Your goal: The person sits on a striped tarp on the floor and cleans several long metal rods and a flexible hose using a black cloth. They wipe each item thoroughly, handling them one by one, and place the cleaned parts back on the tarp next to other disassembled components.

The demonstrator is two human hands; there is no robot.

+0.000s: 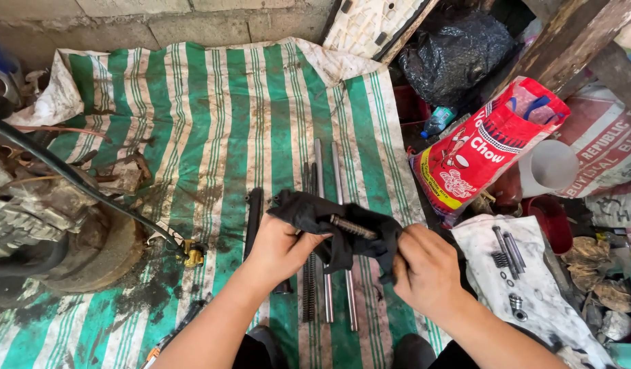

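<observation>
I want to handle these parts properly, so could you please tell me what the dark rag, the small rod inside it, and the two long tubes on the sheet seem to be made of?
Dark rag: soft black cloth, limp and creased, probably oil-stained.
Small rod: metal, apparently steel, grey with a ridged surface.
Long tubes: polished metal, likely chromed steel, shiny.
Striped sheet: thin cloth or woven plastic, grease-marked.

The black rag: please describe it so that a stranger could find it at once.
On the green-and-white striped sheet, find the two hands. The black rag hangs between left hand and right hand, wrapped around a small spring, unlike the bare rods beneath.
</observation>
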